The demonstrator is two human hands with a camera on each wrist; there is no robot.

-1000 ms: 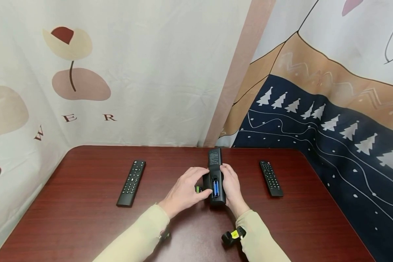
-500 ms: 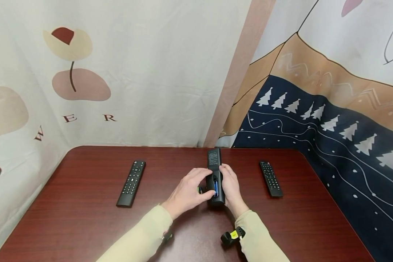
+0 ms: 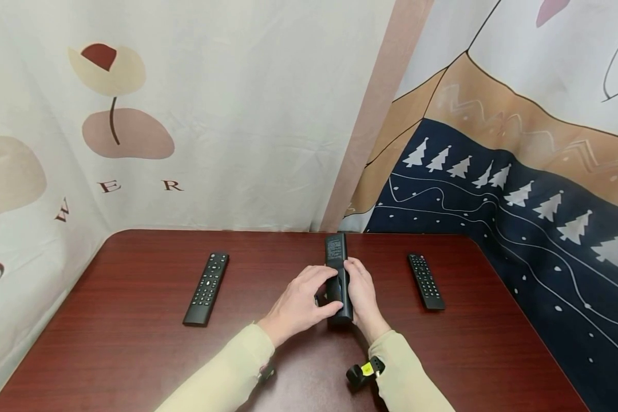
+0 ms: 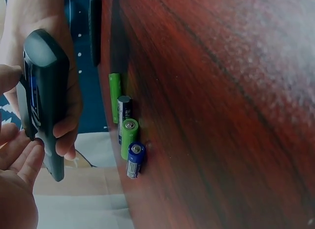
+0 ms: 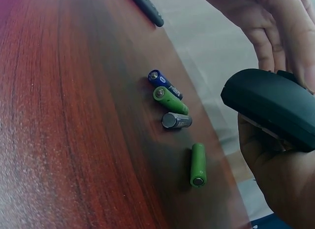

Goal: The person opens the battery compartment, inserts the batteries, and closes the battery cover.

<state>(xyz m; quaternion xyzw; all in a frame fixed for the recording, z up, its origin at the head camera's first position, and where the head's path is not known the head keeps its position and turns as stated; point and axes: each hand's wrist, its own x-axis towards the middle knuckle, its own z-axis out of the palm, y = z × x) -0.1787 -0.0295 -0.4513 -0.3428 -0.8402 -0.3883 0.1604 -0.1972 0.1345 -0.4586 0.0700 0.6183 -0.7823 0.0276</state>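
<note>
My right hand (image 3: 363, 297) grips a black remote control (image 3: 335, 247) above the table, its back with the printed label turned up. With thumb and fingertips, my left hand (image 3: 301, 297) pinches a dark battery cover (image 4: 24, 103) over the compartment. In the left wrist view the cover stands slightly tilted off the remote, and a strip of blue battery (image 4: 33, 91) shows beneath it. Under the remote, several loose batteries lie on the table: a blue one (image 5: 165, 83), green ones including this green battery (image 5: 198, 165), and a grey-and-dark one (image 5: 176, 120).
A second black remote (image 3: 206, 289) lies face up on the left of the dark red-brown table (image 3: 134, 355). Another remote (image 3: 426, 281) lies on the right. Printed curtains (image 3: 247, 114) hang behind the table. Small camera gear (image 3: 361, 373) sits at the right sleeve.
My left hand has moved slightly right with the cover, which now hides the blue battery seen earlier from the head view. The remote has shifted a little left in my right hand.
</note>
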